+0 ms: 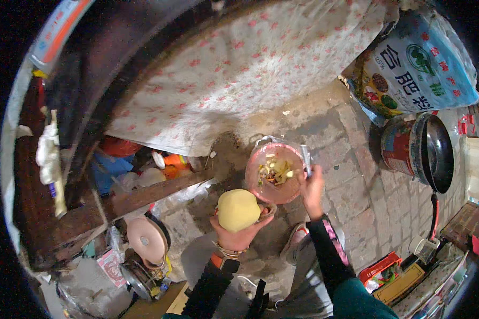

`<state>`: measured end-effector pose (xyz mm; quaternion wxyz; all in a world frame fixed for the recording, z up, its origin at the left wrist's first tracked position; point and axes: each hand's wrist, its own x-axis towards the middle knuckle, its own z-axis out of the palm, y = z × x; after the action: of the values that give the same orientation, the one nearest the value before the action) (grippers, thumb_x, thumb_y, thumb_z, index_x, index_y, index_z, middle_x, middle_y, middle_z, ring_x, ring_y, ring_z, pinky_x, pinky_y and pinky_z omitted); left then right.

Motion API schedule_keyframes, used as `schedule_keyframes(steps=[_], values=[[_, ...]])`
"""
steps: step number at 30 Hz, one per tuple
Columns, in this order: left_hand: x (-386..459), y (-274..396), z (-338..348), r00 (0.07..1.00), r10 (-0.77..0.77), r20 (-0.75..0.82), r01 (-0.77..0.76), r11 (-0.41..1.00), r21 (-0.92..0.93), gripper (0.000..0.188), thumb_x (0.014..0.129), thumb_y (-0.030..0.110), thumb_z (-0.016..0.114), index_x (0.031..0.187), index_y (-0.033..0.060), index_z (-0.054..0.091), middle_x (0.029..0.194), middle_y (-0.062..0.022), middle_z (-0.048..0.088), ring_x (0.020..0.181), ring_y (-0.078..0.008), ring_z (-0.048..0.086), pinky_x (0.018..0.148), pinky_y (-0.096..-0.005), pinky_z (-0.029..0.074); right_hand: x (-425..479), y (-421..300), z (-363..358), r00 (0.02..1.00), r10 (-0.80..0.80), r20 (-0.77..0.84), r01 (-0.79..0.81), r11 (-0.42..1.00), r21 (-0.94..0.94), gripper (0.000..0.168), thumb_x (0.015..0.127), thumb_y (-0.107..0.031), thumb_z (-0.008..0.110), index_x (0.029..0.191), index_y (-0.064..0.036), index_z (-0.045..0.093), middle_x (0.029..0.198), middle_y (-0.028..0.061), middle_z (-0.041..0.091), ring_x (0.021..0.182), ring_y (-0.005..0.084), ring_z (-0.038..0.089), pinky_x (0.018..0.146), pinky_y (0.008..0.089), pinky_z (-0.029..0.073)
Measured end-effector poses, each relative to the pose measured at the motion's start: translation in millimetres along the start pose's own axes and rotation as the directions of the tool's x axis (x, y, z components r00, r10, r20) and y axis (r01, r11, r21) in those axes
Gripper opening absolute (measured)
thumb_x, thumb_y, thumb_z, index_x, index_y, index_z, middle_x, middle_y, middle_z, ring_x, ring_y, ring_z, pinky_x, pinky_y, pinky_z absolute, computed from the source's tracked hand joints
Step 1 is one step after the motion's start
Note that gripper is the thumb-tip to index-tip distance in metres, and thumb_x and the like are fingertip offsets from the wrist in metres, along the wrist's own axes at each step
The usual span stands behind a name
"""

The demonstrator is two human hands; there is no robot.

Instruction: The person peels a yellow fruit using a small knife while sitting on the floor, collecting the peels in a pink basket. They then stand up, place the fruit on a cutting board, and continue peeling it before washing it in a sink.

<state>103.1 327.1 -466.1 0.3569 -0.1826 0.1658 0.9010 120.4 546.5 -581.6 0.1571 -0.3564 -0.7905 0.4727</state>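
My left hand [239, 235] cups a large peeled potato [238, 210], pale yellow and smooth, over my lap. In my right hand [313, 193] is a small tool with a light metallic part [305, 156], perhaps a peeler; motion blur and the fingers hide its shape. That hand is over the right rim of a pink waste bin [250, 167] lined with a clear plastic bag. Peelings and scraps [277, 170] lie at the bottom of the bin. The potato is just left of and nearer to me than the bin.
A floral cloth [223, 75] hangs ahead. To the right, a black frying pan [439, 153] rests against a bucket [397, 147] below a printed sack [415, 75]. A red basket [379, 271] stands at lower right. Round lids [145, 239] and a wooden beam [143, 197] are left.
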Motion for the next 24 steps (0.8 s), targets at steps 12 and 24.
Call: schedule_keyframes(steps=[12, 24], values=[[-134.2, 41.1, 250.4, 0.954, 0.202, 0.22, -0.182, -0.194, 0.964, 0.119, 0.051, 0.03, 0.079, 0.144, 0.0005, 0.011, 0.116, -0.0153, 0.056, 0.114, -0.0283, 0.052, 0.107, -0.0485, 0.026, -41.2, -146.8, -179.6, 0.897, 0.166, 0.409, -0.233, 0.965, 0.118, 0.025, 0.073, -0.014, 0.075, 0.085, -0.004, 0.055, 0.074, 0.0013, 0.058, 0.064, 0.0102, 0.051, 0.058, 0.0271, 0.042], [-217.5, 108.7, 389.4, 0.91, 0.18, 0.373, -0.176, -0.648, 0.741, 0.119, 0.05, 0.042, 0.079, 0.141, -0.0042, 0.017, 0.103, -0.0137, 0.06, 0.096, -0.0321, 0.057, 0.108, -0.0554, 0.017, -136.9, -485.9, -288.1, 0.685, -0.543, 0.486, 0.459, 0.84, 0.29, 0.03, 0.065, -0.004, 0.076, 0.093, -0.005, 0.063, 0.087, 0.0071, 0.059, 0.068, 0.0224, 0.061, 0.056, 0.0314, 0.05]])
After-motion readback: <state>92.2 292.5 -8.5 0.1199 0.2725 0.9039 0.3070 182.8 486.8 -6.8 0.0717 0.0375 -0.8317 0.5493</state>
